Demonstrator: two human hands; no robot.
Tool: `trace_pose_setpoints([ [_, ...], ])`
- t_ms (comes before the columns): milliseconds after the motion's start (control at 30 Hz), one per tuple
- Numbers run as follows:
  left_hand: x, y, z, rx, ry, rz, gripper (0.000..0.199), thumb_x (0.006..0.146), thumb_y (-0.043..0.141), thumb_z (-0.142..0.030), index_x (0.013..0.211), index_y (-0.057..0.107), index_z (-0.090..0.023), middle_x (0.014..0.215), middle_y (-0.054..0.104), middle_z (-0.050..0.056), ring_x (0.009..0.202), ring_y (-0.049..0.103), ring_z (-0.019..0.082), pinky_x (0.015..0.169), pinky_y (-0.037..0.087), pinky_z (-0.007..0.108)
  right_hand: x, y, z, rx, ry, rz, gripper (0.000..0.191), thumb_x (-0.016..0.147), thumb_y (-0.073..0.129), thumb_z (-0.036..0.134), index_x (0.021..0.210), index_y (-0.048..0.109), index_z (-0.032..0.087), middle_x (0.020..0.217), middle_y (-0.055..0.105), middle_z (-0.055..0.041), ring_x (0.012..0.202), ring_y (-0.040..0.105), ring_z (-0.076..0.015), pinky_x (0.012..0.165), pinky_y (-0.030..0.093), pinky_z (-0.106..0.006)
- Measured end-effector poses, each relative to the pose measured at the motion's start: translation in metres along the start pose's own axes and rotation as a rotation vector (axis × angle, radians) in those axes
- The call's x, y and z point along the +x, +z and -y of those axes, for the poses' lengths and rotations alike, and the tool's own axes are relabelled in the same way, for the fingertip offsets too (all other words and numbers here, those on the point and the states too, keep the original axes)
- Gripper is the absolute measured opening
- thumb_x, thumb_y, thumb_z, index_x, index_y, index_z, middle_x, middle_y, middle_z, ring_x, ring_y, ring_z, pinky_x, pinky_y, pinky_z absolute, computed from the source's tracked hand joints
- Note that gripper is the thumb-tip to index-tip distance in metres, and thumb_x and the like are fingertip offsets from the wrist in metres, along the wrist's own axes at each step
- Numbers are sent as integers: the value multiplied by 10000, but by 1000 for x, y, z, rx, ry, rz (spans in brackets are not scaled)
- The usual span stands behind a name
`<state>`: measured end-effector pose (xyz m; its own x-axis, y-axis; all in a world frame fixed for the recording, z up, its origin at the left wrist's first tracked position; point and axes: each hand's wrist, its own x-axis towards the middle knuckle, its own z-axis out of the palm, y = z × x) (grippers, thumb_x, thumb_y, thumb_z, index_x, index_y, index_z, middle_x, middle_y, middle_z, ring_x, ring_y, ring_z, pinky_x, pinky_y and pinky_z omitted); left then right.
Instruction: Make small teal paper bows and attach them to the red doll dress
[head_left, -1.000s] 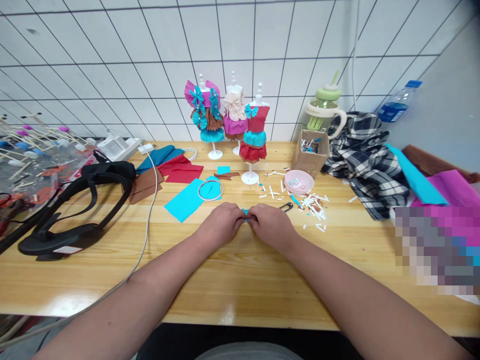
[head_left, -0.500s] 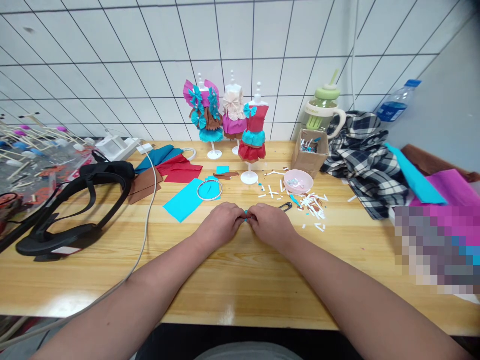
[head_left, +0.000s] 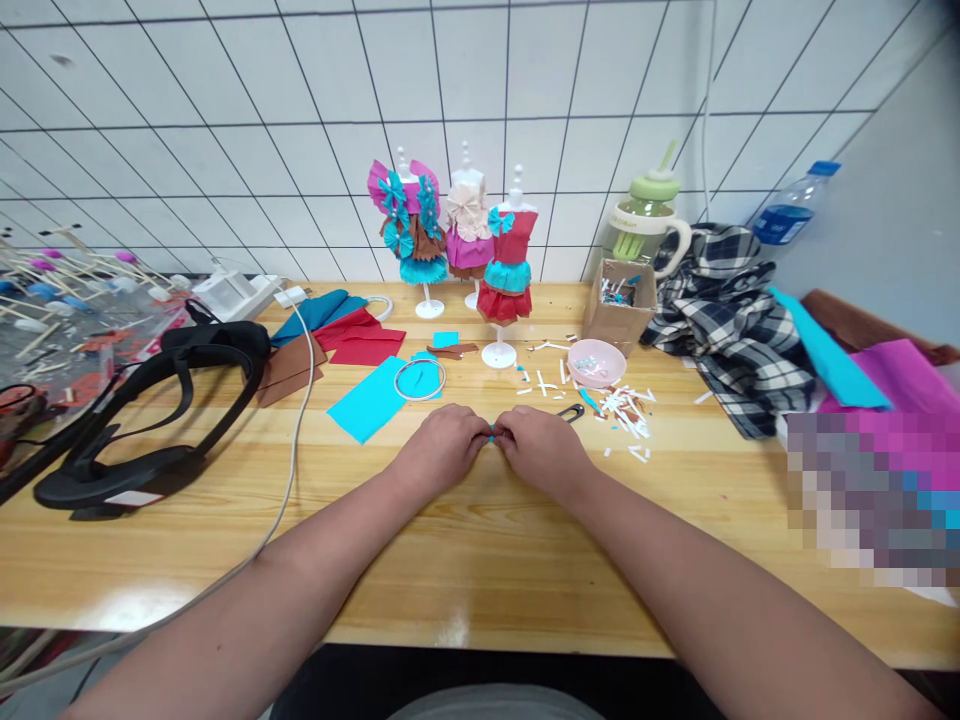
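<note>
Small blue piece [head_left: 492, 432], mostly hidden, pinched between the fingertips of both hands [head_left: 493, 436], above the bench [head_left: 480, 560]

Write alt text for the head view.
Left hand and right hand pinch a small blue piece together above a wooden table; three small dressed mannequins stand behind, with a pink bowl at right.

Drawn close together at the grip, with left hand [head_left: 448, 446] and right hand [head_left: 546, 450] facing inward, backs up and knuckles bent. Pinching with thumb and curled forefinger on either side, leaving only a narrow space between the two sets of fingertips [head_left: 483, 436]. Reaching in bare from below the grip, with left forearm [head_left: 322, 550] slanting up from its left and right forearm [head_left: 675, 550] from its right, at wrists only slightly bent.
</note>
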<state>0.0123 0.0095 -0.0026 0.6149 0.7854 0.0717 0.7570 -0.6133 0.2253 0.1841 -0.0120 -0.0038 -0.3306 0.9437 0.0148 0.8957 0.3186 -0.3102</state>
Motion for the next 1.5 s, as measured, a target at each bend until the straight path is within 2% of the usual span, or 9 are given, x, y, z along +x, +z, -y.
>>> trace_pose_setpoints([
  [233, 0, -3, 1, 5, 80, -46, 239, 891, 485, -201, 923, 722, -196, 853, 680, 72, 852, 602, 208, 782, 455, 330, -1, -1, 1, 4, -20, -4, 185, 913, 472, 272, 971, 641, 224, 946, 657, -35, 903, 605, -175, 757, 405, -267],
  [467, 0, -4, -1, 2, 17, -14, 225, 861, 512, -182, 968, 705, -229, 842, 714, 46, 822, 624, 214, 745, 444, 330, 0, -1, 1, 3, 6, 14, 182, 913, 474, 281, 958, 640, 224, 942, 658, -38, 894, 599, -178, 758, 404, -271],
  [700, 0, -3, 0, 1, 54, -29, 230, 881, 478, -196, 864, 707, -186, 841, 683, 68, 841, 598, 203, 773, 416, 328, 0, 0, 0, 9, -18, -13, 187, 907, 477, 269, 979, 645, 226, 953, 662, -35, 905, 602, -179, 764, 402, -273],
  [933, -2, -6, -8, 20, -53, -58, 212, 853, 489, -169, 896, 687, -232, 800, 704, 37, 836, 616, 221, 840, 295, 439, -1, -1, -1, 12, -10, -20, 167, 902, 485, 274, 945, 634, 214, 923, 659, -35, 888, 603, -179, 749, 400, -270],
  [1033, -3, -3, -7, 12, -55, -60, 220, 855, 487, -179, 885, 696, -240, 813, 710, 37, 859, 624, 221, 889, 263, 463, -1, 0, -1, 22, -12, -26, 169, 898, 489, 269, 958, 638, 215, 941, 661, -34, 905, 603, -177, 764, 399, -267],
  [1267, -2, -2, -6, 20, -71, -67, 214, 846, 491, -192, 823, 700, -234, 789, 696, 32, 839, 620, 215, 934, 266, 482, 1, 0, 0, 19, -5, -23, 177, 902, 470, 274, 890, 641, 228, 883, 657, -20, 828, 599, -170, 695, 385, -267],
  [1500, -3, -4, -6, 31, -43, -76, 213, 854, 478, -196, 817, 685, -232, 813, 681, 38, 887, 610, 226, 990, 239, 529, -1, -2, 0, 43, -12, -8, 185, 904, 477, 256, 973, 646, 230, 953, 663, -32, 903, 597, -170, 778, 397, -265],
])
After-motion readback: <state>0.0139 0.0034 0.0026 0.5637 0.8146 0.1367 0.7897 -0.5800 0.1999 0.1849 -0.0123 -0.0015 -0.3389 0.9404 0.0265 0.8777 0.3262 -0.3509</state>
